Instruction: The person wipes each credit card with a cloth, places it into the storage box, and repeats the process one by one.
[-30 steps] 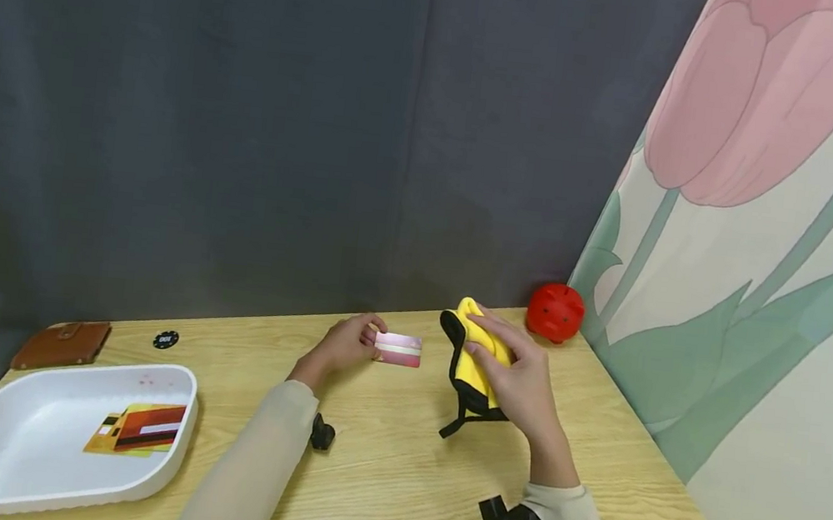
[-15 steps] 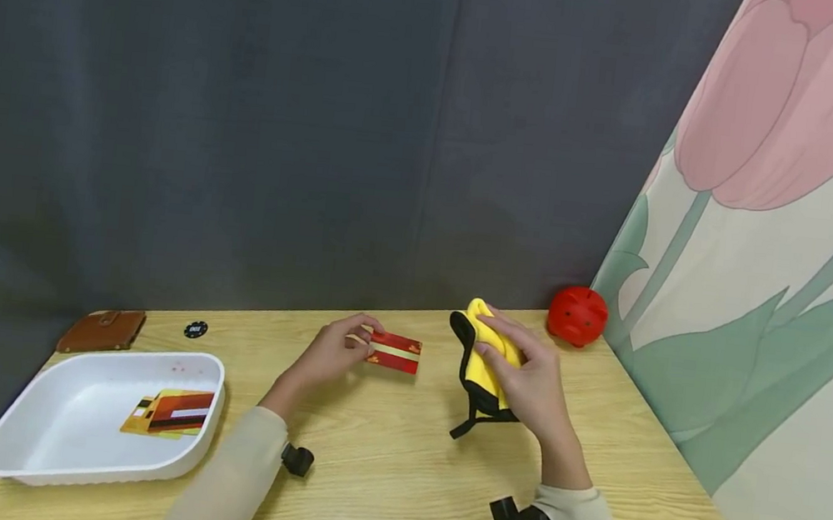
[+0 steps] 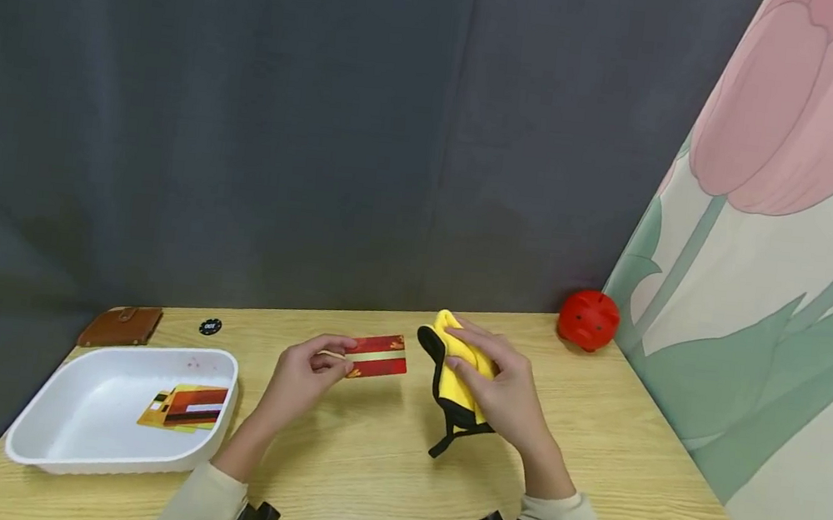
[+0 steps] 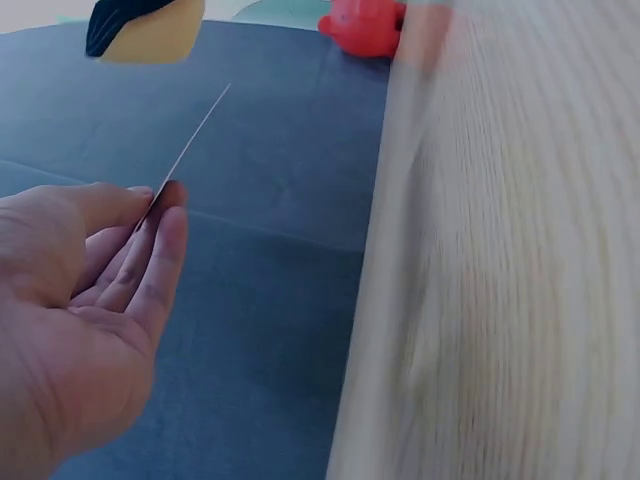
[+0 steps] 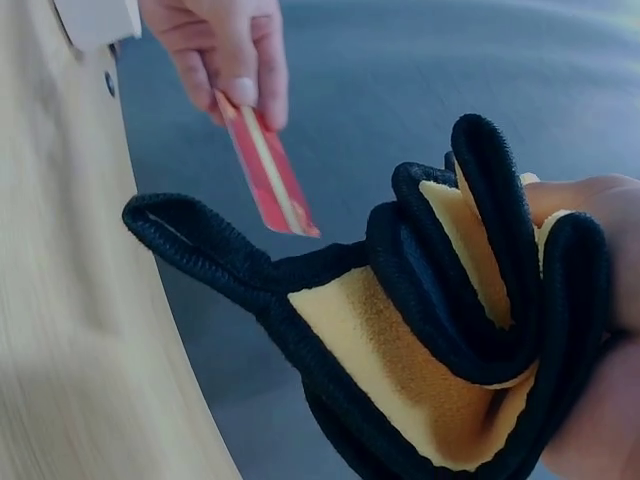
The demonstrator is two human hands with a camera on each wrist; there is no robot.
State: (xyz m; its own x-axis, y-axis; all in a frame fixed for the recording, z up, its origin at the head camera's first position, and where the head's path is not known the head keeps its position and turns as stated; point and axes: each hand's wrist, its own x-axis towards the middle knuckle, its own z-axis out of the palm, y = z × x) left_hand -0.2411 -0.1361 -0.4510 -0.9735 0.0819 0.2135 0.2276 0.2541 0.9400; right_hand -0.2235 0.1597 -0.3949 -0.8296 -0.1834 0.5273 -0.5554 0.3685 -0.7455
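Note:
My left hand [image 3: 306,375] pinches a red card [image 3: 380,357] with a pale stripe by its left end, between thumb and fingers, above the table. Edge-on, the card [image 4: 195,138] looks like a thin line in the left wrist view. To its right, my right hand [image 3: 506,386] grips a bunched yellow cloth [image 3: 462,373] with black edging. A black loop [image 5: 195,240] dangles from the cloth's corner in the right wrist view. Card and cloth are apart, a small gap between them.
A white tray [image 3: 38,433] at the left holds several orange and yellow cards [image 3: 184,407]. Behind it lie a brown leather wallet [image 3: 120,326] and a black chip [image 3: 210,326]. A red piggy bank [image 3: 588,319] stands at the back right, near the flowered wall.
My left hand has drawn the card nearer and turned it over, from a pink-white face to the red striped one. The right hand keeps its grip on the cloth.

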